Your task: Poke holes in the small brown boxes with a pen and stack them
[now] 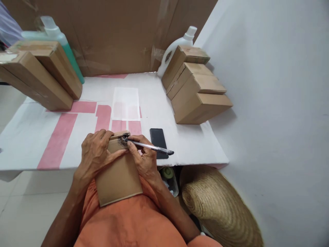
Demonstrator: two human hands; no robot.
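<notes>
A small brown cardboard box (119, 178) rests tilted between my lap and the table's front edge. My left hand (96, 154) is wrapped round its upper left side, fingers closed on it. My right hand (145, 159) is closed on a pen (151, 148), whose tip touches a dark scribbled patch on the box's top end. A black phone (158, 140) lies flat on the table just right of my right hand.
The table (180, 144) is covered with white paper with pink stripes. Stacked brown boxes (197, 92) lean at the back right, more boxes (41, 73) at the back left. A white bottle (174, 48) and a green bottle (61, 41) stand behind them. A straw hat (221, 206) lies below right.
</notes>
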